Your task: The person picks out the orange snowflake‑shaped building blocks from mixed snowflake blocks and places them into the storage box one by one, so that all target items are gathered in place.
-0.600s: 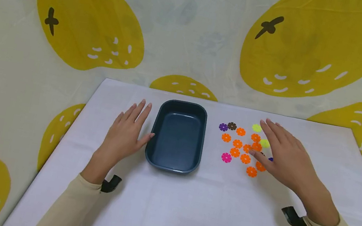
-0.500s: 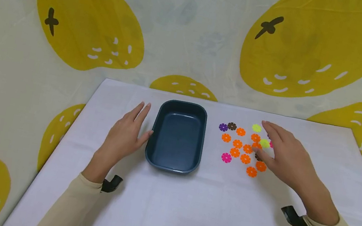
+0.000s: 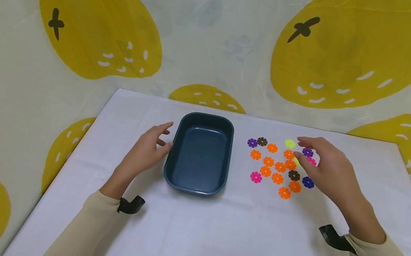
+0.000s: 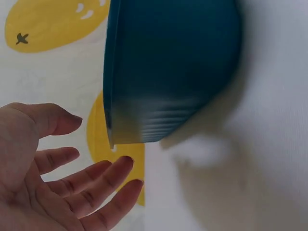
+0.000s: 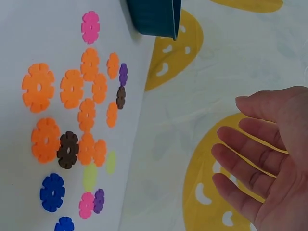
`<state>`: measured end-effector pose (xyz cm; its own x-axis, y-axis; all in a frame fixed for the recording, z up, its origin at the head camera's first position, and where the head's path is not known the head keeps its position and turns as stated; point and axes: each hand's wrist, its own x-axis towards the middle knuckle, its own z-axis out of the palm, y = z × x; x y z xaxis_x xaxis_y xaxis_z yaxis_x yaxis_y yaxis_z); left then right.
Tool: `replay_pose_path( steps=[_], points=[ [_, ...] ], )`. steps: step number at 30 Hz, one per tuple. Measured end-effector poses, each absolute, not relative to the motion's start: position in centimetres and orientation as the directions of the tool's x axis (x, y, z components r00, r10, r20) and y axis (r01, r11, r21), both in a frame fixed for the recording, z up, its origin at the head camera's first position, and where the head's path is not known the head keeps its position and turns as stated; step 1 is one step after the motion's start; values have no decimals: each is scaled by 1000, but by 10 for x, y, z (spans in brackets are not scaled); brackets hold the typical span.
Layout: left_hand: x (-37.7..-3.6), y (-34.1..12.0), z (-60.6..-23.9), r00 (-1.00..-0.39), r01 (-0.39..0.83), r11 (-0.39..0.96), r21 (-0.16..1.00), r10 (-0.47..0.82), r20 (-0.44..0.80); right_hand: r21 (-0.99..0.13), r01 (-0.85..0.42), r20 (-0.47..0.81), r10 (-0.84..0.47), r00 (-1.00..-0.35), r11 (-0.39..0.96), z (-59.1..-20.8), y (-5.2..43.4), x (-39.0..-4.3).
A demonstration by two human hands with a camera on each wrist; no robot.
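1. Left hand (image 3: 143, 150) hovers just left of the tray (image 3: 200, 152), fingers loosely spread, holding nothing.
2. The tray sits mid-table (image 3: 211, 237), upright and empty.
3. The flower discs (image 3: 279, 166) lie scattered flat, right of the tray. They look thin, light and stiff, so likely hard to lift off the cloth; pinch one by its edge.
4. Right hand (image 3: 326, 171) hangs relaxed above the discs' right side, gripping none.
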<state>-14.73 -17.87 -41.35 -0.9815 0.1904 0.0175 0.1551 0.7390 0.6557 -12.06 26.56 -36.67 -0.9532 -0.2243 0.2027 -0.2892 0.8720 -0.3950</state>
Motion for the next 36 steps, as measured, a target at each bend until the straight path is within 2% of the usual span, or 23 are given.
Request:
replay_pose_path(
  steps=[8, 13, 18, 36],
  points=[
    [-158, -177, -421, -983, 44, 666, 745, 160, -85, -459, -313, 237, -225, -945, 832, -363, 264, -126],
    [-165, -177, -421, -968, -49, 561, 826, 177, -177, -470, -303, 225, -219, -949, 829, -360, 263, -130],
    [-171, -177, -423, -948, -135, 498, 857, 186, -257, -490, -296, 210, -218, -953, 820, -362, 265, -135],
    [-181, -178, -427, -932, -181, 396, 900, 222, -285, -554, -254, 100, -239, -966, 793, -373, 268, -149]
  ],
)
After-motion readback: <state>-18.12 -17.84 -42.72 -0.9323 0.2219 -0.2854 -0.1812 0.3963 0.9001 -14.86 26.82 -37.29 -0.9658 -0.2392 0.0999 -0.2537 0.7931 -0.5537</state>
